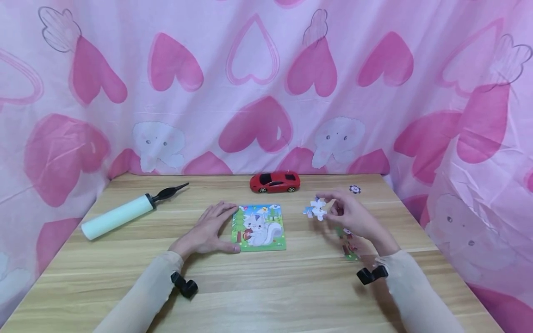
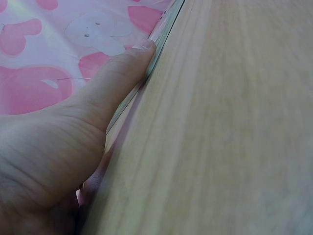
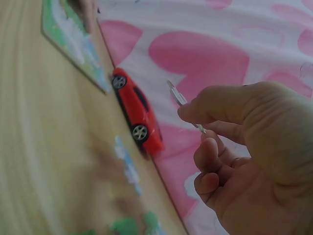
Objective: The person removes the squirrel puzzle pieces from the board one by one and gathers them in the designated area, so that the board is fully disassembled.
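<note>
A square jigsaw puzzle (image 1: 266, 231) with a white squirrel picture lies on the table. My left hand (image 1: 208, 230) rests along its left side, fingertips by the top left corner and thumb (image 2: 122, 73) on the lower left corner. To the right, my right hand (image 1: 347, 215) pinches a small puzzle piece (image 1: 319, 208) between thumb and fingers, above the table. The wrist view shows this piece (image 3: 176, 93) edge-on. Below it lies a loose blue-and-white piece (image 3: 128, 166). More green and red pieces (image 1: 349, 245) lie partly hidden under the right wrist.
A red toy car (image 1: 275, 182) stands behind the puzzle. On the left lies a pale green hand pump (image 1: 120, 216) with a black nozzle. A small round blue-and-white piece (image 1: 355, 189) is near the back right. A pink heart-patterned curtain (image 1: 258, 125) hangs behind the wooden table (image 1: 250, 296).
</note>
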Demonstrator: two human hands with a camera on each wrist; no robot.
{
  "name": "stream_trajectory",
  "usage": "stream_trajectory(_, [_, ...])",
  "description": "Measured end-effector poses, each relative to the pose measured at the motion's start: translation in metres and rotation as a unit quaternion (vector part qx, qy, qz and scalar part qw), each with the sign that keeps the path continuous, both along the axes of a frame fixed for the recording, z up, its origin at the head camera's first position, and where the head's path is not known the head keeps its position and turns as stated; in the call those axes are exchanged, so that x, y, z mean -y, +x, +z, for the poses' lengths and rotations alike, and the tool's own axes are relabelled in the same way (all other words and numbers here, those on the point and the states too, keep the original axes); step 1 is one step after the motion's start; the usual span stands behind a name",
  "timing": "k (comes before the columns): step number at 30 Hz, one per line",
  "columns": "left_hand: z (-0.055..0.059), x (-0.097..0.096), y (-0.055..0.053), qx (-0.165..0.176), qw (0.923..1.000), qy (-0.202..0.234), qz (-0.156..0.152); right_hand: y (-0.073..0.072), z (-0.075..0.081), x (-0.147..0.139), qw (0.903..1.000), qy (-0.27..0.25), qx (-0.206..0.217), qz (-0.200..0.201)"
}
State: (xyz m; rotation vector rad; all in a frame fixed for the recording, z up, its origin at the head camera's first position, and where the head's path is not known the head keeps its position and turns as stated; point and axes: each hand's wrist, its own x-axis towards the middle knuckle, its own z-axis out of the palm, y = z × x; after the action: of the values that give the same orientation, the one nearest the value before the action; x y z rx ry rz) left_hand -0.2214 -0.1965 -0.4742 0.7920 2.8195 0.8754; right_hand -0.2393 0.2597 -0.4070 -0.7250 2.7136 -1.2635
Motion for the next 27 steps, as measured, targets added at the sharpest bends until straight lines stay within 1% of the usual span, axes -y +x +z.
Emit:
stream_trajectory(9, [0.001, 0.0, 0.0, 0.003, 1.0, -0.006, 0.002, 0.009, -0.028, -0.012, 0.9978, -0.009, 0.065, -0.011])
stream_trajectory(13, [0.001, 0.0, 0.0, 0.004, 1.0, -0.006, 0.004, 0.01, -0.035, -0.013, 0.9957, -0.02, 0.091, -0.003])
stream_trajectory(17, [0.001, -0.001, 0.0, 0.005, 1.0, -0.006, 0.006, 0.011, -0.038, -0.011, 0.9926, -0.033, 0.117, 0.001])
stream_trajectory(24, [0.002, -0.001, 0.001, 0.005, 1.0, -0.006, 0.002, 0.013, -0.041, -0.011, 0.9934, -0.012, 0.114, -0.002])
stream_trajectory(27, [0.002, -0.001, 0.001, 0.003, 1.0, -0.007, 0.0, 0.013, -0.042, -0.012, 0.9928, -0.009, 0.12, -0.005])
